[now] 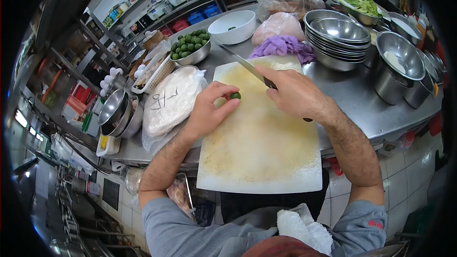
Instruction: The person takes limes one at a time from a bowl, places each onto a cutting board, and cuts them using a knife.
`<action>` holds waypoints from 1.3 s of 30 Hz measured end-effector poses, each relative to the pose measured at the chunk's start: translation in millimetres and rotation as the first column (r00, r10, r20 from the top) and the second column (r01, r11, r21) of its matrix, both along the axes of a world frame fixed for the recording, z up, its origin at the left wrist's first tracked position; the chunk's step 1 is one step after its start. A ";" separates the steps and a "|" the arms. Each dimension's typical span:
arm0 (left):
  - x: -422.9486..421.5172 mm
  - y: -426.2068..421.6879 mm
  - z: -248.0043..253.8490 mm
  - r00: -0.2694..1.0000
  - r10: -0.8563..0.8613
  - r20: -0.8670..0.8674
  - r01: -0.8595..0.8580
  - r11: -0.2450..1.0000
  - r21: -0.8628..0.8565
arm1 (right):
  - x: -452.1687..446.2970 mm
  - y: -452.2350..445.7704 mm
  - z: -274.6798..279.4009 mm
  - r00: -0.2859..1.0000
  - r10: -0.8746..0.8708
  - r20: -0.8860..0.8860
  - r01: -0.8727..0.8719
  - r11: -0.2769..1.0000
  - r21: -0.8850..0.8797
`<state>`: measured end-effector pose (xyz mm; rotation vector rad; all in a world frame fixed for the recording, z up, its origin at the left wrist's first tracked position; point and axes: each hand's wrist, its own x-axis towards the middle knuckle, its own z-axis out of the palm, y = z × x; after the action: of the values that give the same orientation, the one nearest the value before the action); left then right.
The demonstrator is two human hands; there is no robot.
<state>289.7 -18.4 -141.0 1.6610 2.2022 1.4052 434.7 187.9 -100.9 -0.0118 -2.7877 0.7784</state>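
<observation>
My left hand [214,103] pinches a small green lime [235,95] near the middle of a worn, yellow-stained white cutting board [259,162]. In my right hand [295,93] is the dark handle of a kitchen knife [245,64], its blade pointing up and to the left, apart from the lime. Beyond the board's left corner stands a metal bowl heaped with green limes [190,45]. Beside it is a white bowl [232,26] with a little green inside. A purple cloth [282,47] lies bunched at the board's far edge.
Left of the board lies a marked plastic-wrapped white package [172,97]. Stacked steel bowls [338,43] stand at right, with steel containers [397,66] beyond. Plastic bags [288,0] sit behind the cloth. The board overhangs the steel table's [352,100] front edge.
</observation>
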 end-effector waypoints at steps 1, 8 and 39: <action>6.4 0.0 3.4 0.985 0.061 -0.159 -0.072 0.995 -0.063 | 0.0 -0.1 -0.5 1.000 -0.001 -0.005 0.001 1.000 0.004; 9.9 -2.3 8.5 0.943 0.035 -0.330 -0.095 0.982 -0.166 | -1.3 1.2 -6.9 0.997 0.028 -0.077 -0.024 0.998 0.050; 16.1 -0.2 4.9 0.937 0.133 -0.322 -0.153 0.988 -0.036 | 54.5 -15.7 -8.2 0.990 0.122 0.068 -0.123 0.992 0.016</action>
<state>305.7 -18.6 -136.1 1.8542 2.5556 1.1485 489.2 172.2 -109.1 0.1412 -2.8823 0.7922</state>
